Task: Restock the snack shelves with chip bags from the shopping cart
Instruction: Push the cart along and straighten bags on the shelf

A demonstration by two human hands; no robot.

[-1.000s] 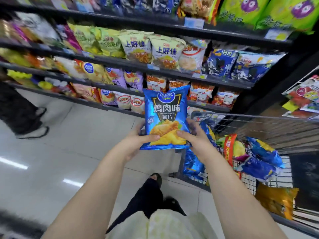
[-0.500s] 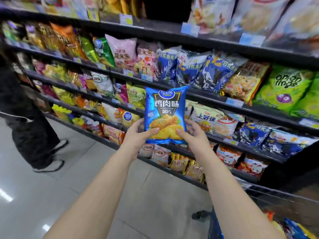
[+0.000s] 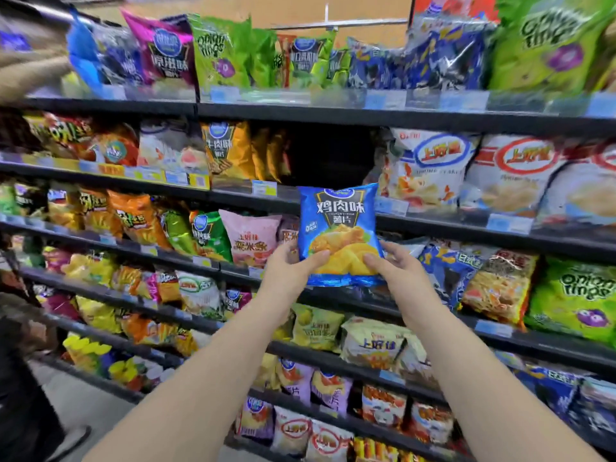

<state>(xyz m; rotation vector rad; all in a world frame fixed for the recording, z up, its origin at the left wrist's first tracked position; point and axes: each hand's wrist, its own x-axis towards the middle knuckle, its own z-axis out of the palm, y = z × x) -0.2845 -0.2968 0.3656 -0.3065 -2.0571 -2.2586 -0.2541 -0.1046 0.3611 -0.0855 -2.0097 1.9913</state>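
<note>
another person (image 3: 23,378) stands at the far left, mostly cut off. the shelves (image 3: 433,120) run across the whole wall, at least five boards, nearly all packed. on the second board from the top there is one dark gap (image 3: 328,155), between gold bags (image 3: 230,151) and big white bags (image 3: 430,168). of the white ones i count two whole and a third cut by the edge. just below that gap one blue chip bag (image 3: 338,228) is held upright in front of the shelves, resting on no board. the left hand (image 3: 290,268) pinches its lower left corner, thumb on the front. the right hand (image 3: 396,271) grips the lower right the same way. so: two hands, one bag, one gap. i'd say this bag is on its way to a shelf, not yet placed. the cart is out of sight, so how many bags are left i cannot tell.
</note>
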